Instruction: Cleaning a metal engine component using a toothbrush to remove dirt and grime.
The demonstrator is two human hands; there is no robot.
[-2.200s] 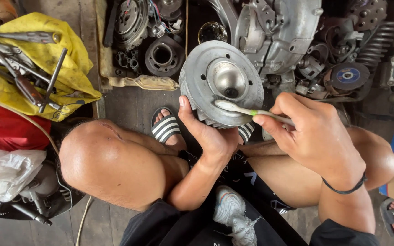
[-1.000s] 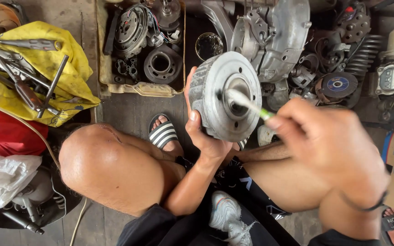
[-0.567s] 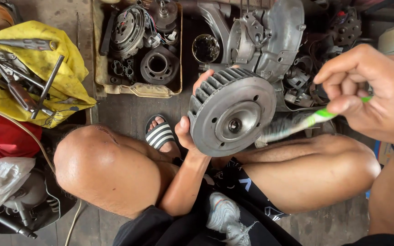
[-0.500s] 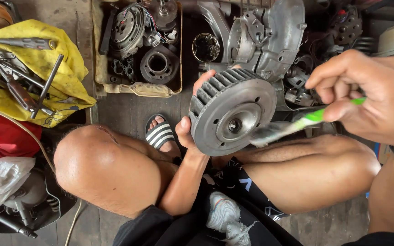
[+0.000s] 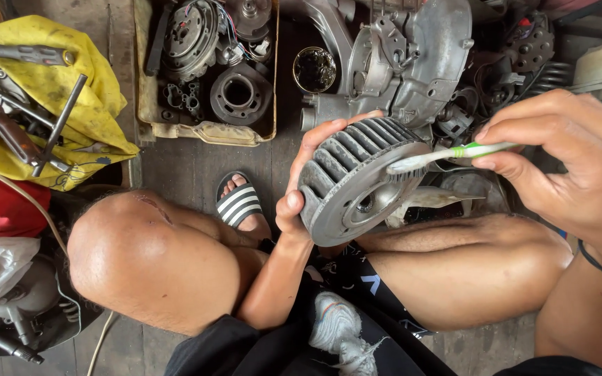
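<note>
My left hand (image 5: 306,182) grips a round grey metal engine part with cooling fins (image 5: 357,182), held tilted above my knees. My right hand (image 5: 567,170) pinches a green and white toothbrush (image 5: 447,154) by its handle. The brush's bristles rest against the finned rim at the part's upper right. My thumb lies on the part's left edge and my fingers curl behind it.
A large grey engine casing (image 5: 412,56) lies on the floor beyond the part. A tray (image 5: 207,129) holds several dark engine pieces. Tools lie on a yellow cloth (image 5: 71,104) at the left. A small round tin (image 5: 314,69) sits by the tray. A rag (image 5: 339,331) lies in my lap.
My left hand has turned the finned part over and tilted it. My right hand swung the toothbrush out to the right, then brought its bristles back onto the finned rim.
</note>
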